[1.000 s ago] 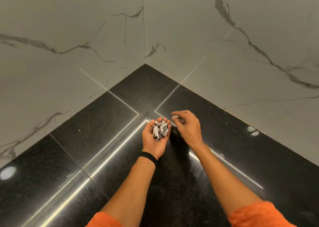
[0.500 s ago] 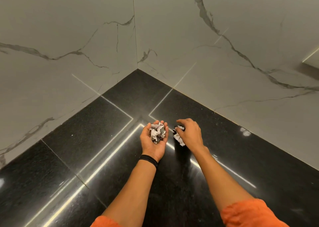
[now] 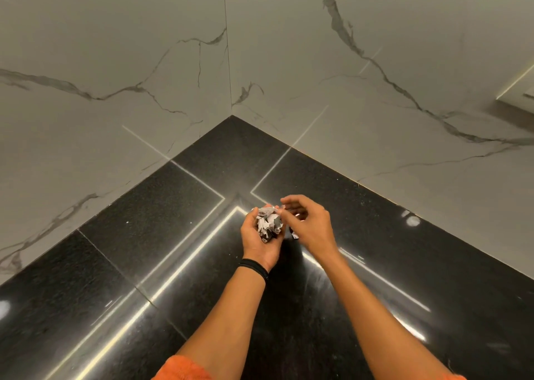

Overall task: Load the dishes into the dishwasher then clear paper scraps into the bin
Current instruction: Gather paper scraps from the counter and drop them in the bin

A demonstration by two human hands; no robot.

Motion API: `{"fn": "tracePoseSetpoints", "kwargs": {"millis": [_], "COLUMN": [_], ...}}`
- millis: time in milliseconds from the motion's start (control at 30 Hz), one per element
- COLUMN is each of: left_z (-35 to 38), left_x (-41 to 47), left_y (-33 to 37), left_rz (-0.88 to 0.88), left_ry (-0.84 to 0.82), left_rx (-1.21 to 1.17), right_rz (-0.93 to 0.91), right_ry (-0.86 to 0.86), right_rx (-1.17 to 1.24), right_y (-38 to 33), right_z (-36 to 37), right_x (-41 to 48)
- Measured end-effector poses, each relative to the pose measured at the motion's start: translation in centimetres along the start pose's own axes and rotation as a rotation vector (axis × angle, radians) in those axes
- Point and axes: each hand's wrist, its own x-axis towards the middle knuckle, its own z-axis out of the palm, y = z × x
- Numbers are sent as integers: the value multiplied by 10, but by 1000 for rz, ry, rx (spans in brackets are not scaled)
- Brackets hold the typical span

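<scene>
Nothing readable here tbh. The scraps (image 3: 268, 223) look printed, with grey and dark patches, but they're too crumpled and small to make out any letters, numbers or logos.

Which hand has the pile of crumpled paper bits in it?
The left hand, palm up, cups the paper scraps and wears a black wristband. The right hand is turned palm down beside it, fingertips at the pile.
</scene>
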Motion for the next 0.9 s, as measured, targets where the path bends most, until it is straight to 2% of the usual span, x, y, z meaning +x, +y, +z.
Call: {"fn": "tracePoseSetpoints", "kwargs": {"millis": [100,167,233,267,333,400,500,567,667,733,833,900], "left_z": [-4,-5,-6,-8,-9,-9,-12,-16,-16,-15,-9,-7], "left_x": [-3,-8,-13,-14,-14,-12,-12,-12,-15,-15,-17,-19], "left_y": [-2,2,5,7,10,11,10,10,10,8,0,-4], "left_rz": [-21,-19,-16,-12,-11,-15,-11,-9,-5,0,-14,-36], "left_ry": [11,-16,-32,-33,-26,-20,-23,-16,-3,0,-24,-38], "left_rx": [-28,-98,-151,-164,-168,-168,-133,-104,-83,-74,-53,-53], "right_rz": [-76,-53,-21,-10,12,-7,-83,-65,47,37,-96,-222], "right_ry": [-47,73,170,135,-62,-153,-60,3,137,216,153,37], "right_rx": [-32,6,-132,-301,-603,-710,-709,-667,-434,-241,-124,-223], "right_y": [-10,-2,16,28,49,64,69,67,59,43,11,3], "right_z": [12,10,-1,-6,-12,-11,-10,-9,-16,-17,-7,5], "right_x": [-16,-15,-6,-2,-1,-6,-12,-12,-7,-7,-25,-43]}}
